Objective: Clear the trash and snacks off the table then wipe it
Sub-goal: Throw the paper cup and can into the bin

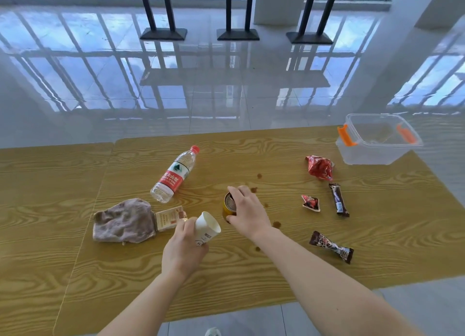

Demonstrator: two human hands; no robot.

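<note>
My left hand (183, 250) grips a white paper cup (206, 228), tilted with its mouth facing up and right, just above the wooden table (251, 272). My right hand (247, 211) is closed around a gold can (228, 206) standing at the table's middle. A plastic water bottle (175, 176) with a red label lies on its side behind the hands. A grey-brown cloth (123, 221) lies at the left, with a small orange-and-white box (169, 218) touching its right edge. Brown spill spots (276, 224) dot the wood around the can.
A clear plastic bin (377, 140) with orange latches stands at the table's far right corner. A crumpled red wrapper (320, 167), a small red packet (311, 203) and two dark snack bars (339, 200) (331, 246) lie on the right half. Glossy tiled floor lies beyond the far edge.
</note>
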